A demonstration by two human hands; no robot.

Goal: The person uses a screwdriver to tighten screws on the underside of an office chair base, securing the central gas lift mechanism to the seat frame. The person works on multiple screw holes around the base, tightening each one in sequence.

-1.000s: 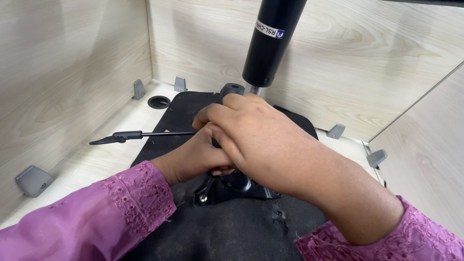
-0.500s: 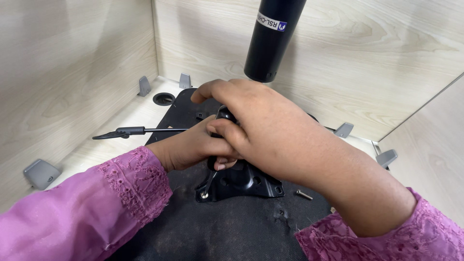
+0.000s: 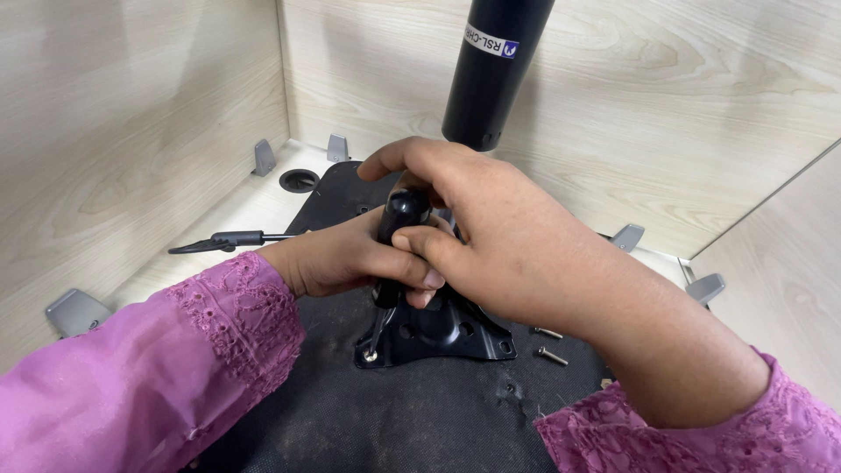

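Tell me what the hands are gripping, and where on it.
Both left hand and right hand grip the glossy black screwdriver handle, around its upper part.

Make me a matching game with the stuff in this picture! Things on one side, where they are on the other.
Things:
1. black-handled screwdriver
2. loose screws
3. black cylinder
4. long black lever

Places:
A. standing upright behind the hands
B. gripped in both hands
C. lying on the black seat underside, right of the metal plate
D. sticking out to the left

Pairs: 1-B, 2-C, 3-A, 4-D
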